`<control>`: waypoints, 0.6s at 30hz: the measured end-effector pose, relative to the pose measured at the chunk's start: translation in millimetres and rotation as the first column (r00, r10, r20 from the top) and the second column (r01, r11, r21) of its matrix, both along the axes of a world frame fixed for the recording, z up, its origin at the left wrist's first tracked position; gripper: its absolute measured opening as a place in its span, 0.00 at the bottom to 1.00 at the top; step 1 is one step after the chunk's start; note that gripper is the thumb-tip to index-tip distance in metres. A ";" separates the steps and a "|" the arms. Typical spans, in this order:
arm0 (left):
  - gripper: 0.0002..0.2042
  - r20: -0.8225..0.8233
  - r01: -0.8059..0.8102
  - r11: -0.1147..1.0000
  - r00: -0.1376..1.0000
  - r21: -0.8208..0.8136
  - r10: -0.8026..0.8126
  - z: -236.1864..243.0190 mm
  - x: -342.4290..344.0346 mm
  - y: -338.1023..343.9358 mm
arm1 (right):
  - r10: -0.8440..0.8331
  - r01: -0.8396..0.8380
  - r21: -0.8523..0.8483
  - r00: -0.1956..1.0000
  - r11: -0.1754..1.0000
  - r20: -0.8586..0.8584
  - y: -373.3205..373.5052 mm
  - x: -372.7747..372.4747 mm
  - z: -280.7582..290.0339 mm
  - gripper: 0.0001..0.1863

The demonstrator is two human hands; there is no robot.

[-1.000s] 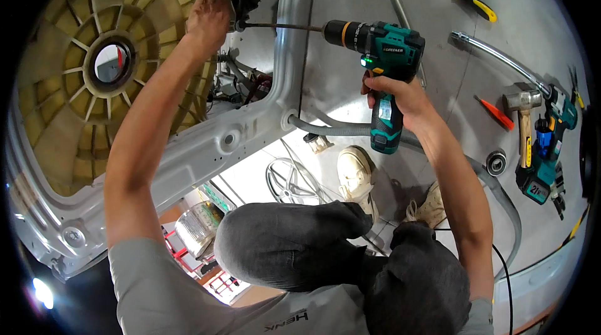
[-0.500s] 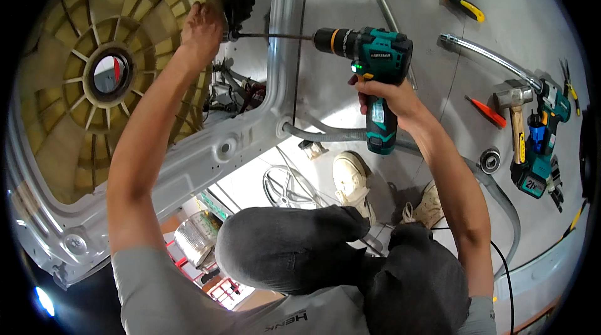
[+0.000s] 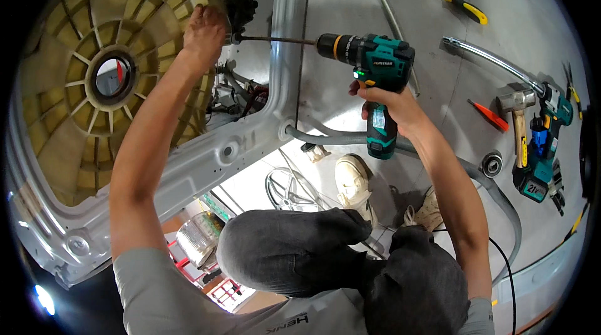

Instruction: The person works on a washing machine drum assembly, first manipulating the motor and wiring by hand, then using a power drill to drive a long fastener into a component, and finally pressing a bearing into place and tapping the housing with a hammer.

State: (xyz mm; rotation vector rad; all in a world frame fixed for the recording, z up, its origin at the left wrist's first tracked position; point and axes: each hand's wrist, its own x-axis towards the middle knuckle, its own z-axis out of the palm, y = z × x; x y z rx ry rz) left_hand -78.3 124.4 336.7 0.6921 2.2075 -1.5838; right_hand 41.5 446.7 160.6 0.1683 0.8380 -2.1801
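Note:
My right hand (image 3: pixel 400 108) is wrapped round the handle of a teal and black cordless drill (image 3: pixel 383 62), its finger near the trigger and a small green light lit. From the chuck a long thin bit (image 3: pixel 278 39) runs left, over the metal cabinet frame (image 3: pixel 286 78), to a dark fitting (image 3: pixel 236 38) at the tub's edge. Beside that fitting my left hand (image 3: pixel 205 33) is closed, fingers bent at the rim of a yellowish ribbed plastic tub (image 3: pixel 69 78); what they grip is hidden. A black part (image 3: pixel 240 6) sits just right of it.
A grey hose (image 3: pixel 338 139) crosses the floor from the frame. At right lie a hammer (image 3: pixel 519 122), another cordless tool (image 3: pixel 543 159), a red pointed tool (image 3: pixel 488 116), a bearing (image 3: pixel 491 164) and a yellow-black handled tool (image 3: pixel 466 7). A spoked wheel (image 3: pixel 289 190) lies near my shoes.
The whole view has shifted slightly. Both hands, the drill and its bit hold practically the same pose against the tub.

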 end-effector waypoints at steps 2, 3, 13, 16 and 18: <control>0.13 -0.022 0.133 0.987 0.991 0.088 -0.132 0.6 0.3 -11.4 | 0.012 -0.012 -0.018 1.000 1.000 -0.002 -0.7 1.3 -0.7 0.18; 0.13 -0.036 0.199 0.971 0.980 0.131 -0.196 -0.2 0.3 -16.7 | -0.001 0.002 -0.031 1.000 1.000 0.003 -0.8 -0.6 -0.5 0.17; 0.18 -0.048 0.058 0.998 0.997 0.006 -0.057 -6.7 2.9 -10.9 | 0.042 -0.009 0.117 0.958 0.993 -0.283 -5.6 0.3 2.3 0.13; 0.20 -0.056 0.166 0.985 0.985 0.039 -0.163 -3.1 -9.1 -6.8 | 0.016 0.003 0.071 0.965 0.997 -0.262 15.2 -9.8 -2.0 0.18; 0.22 -0.032 0.149 0.984 0.989 0.098 -0.147 -3.1 1.4 -18.0 | 0.077 -0.063 0.066 0.968 0.996 -0.239 6.4 -13.7 -4.1 0.19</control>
